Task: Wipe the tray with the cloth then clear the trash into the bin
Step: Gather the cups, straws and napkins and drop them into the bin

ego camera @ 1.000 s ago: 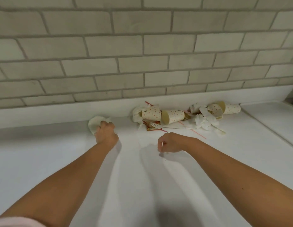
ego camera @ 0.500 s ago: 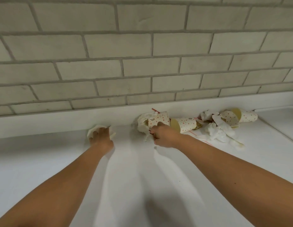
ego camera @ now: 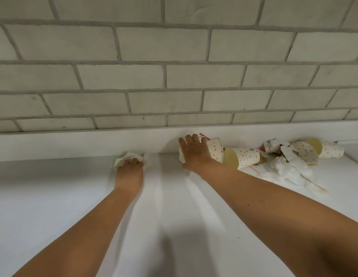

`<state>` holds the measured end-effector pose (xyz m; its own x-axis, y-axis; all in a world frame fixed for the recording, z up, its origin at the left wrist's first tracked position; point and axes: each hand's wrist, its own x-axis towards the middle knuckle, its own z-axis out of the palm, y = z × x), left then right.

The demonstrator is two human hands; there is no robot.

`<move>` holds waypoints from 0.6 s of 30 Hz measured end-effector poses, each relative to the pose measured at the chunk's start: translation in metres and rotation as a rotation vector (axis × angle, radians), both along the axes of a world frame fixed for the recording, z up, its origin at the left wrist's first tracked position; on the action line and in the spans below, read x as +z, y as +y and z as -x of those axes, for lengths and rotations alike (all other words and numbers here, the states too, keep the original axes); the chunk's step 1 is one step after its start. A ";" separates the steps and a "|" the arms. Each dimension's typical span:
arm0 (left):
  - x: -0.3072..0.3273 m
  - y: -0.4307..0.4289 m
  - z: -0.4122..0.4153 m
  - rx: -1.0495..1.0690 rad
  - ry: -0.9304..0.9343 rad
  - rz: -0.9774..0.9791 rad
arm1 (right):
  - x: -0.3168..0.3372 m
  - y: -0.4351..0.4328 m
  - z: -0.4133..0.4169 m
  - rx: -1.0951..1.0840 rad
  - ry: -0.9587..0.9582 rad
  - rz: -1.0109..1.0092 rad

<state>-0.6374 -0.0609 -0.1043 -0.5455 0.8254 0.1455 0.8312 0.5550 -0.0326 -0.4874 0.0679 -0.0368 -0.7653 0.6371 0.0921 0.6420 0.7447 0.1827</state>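
The trash lay bunched at the foot of the brick wall, on the far right of the white counter; whether that surface was the tray itself I could not say, and no bin was to be seen. The right hand was plainly the nearer one; its fingers were spread almost straight and laid over the nearest paper cup, touching it but not visibly closed round it, the thumb being hidden. That cup lay on its side under and just right of the palm, its long axis running left to right along the wall; which end was its mouth I could not tell. Touching it, the second cup lay on the same line, its open mouth facing left and a little toward the person, its base pointing right; further right were crumpled napkins and more cups. The left hand sat apart to the left, fingers curled down on the bunched cloth, pressing it where counter met ledge; so any gathering, I judged, would run rightward from the right palm along the row.
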 end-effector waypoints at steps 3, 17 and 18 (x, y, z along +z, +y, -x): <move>0.003 -0.003 -0.003 -0.009 -0.024 -0.055 | -0.009 -0.001 0.010 -0.015 -0.122 -0.048; 0.037 -0.001 0.003 0.129 -0.260 0.070 | -0.007 -0.001 0.015 0.189 0.238 0.181; 0.039 -0.002 0.002 0.129 -0.277 0.069 | -0.002 -0.002 0.013 0.172 0.346 0.266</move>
